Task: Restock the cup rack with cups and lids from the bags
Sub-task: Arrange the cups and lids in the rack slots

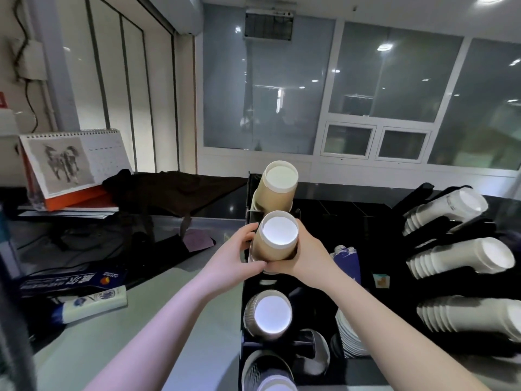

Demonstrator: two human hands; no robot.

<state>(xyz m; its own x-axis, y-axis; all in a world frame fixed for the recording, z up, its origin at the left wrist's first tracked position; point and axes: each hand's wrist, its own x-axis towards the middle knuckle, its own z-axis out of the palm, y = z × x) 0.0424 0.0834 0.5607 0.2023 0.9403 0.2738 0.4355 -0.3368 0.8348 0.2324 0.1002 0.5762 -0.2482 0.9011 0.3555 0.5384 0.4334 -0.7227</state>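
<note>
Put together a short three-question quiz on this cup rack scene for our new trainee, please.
1. True or false: both hands grip the same stack of brown cups.
2. Which slot of the black rack holds that stack, counting from the far end: A) first, B) second, C) third?
3. What stands left of the rack, on the orange base?

Key
1. True: the left hand and right hand wrap it from either side.
2. B: one brown stack sits beyond it.
3. A desk calendar.
</note>
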